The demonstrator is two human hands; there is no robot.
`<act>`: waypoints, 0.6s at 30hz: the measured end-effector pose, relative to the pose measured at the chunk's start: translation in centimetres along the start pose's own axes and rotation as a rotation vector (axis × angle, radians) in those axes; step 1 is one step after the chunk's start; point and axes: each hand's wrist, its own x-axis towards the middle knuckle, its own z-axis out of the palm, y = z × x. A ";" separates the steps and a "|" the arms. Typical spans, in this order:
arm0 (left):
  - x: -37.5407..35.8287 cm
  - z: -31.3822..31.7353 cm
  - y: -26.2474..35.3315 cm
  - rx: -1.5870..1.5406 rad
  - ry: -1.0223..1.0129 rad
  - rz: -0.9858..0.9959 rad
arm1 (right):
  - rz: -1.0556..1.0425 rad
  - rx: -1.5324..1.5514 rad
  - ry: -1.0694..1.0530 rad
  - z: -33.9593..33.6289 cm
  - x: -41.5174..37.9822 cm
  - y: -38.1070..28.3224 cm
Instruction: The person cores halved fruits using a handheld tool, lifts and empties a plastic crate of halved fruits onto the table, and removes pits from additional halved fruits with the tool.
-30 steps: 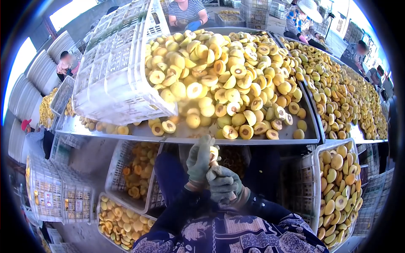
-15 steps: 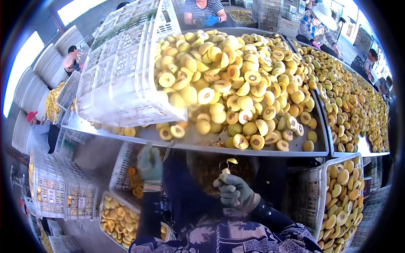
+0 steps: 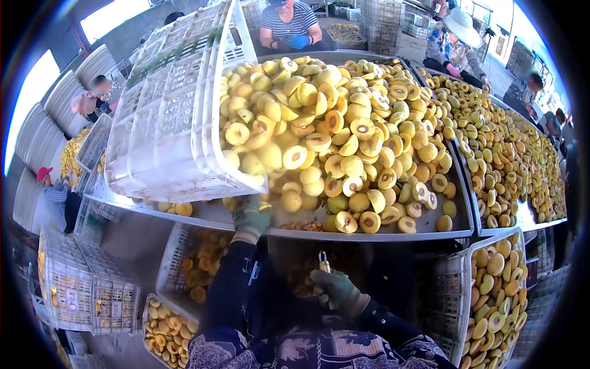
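My gloved left hand [image 3: 251,216] reaches over the near edge of the metal table [image 3: 381,235], close under the lip of a tipped white plastic crate [image 3: 175,123]. Its fingertips are blurred among the fruit there. A big heap of halved yellow peaches [image 3: 351,165] spreads from the crate's mouth, many with the brown pit side showing. Low in front of my body, my gloved right hand [image 3: 339,289] is closed around a small pitting tool [image 3: 324,263] with a light handle and a narrow metal loop pointing up.
Crates of peach halves stand at my right [image 3: 499,295] and lower left [image 3: 169,329]. A darker crate [image 3: 203,258] with orange pieces sits under the table edge. Another heaped table [image 3: 510,154] adjoins on the right. A person in a striped shirt [image 3: 292,24] sits opposite; others work around.
My left hand has moved up from below the table edge to the fruit by the crate. The yellow piece at the tool's loop is gone, and my right hand is slightly lower.
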 end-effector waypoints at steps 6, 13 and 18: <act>-5.7 -0.4 3.7 -1.034 0.024 0.146 | -0.400 -0.363 0.162 2.2 -0.1 -1.0; -13.6 -3.7 12.5 -2.095 -0.233 -0.265 | -0.639 -0.368 0.083 2.2 -0.8 -0.3; -15.2 -2.8 13.7 -1.928 -0.124 -0.200 | -0.863 -1.069 0.314 -0.2 -2.3 0.1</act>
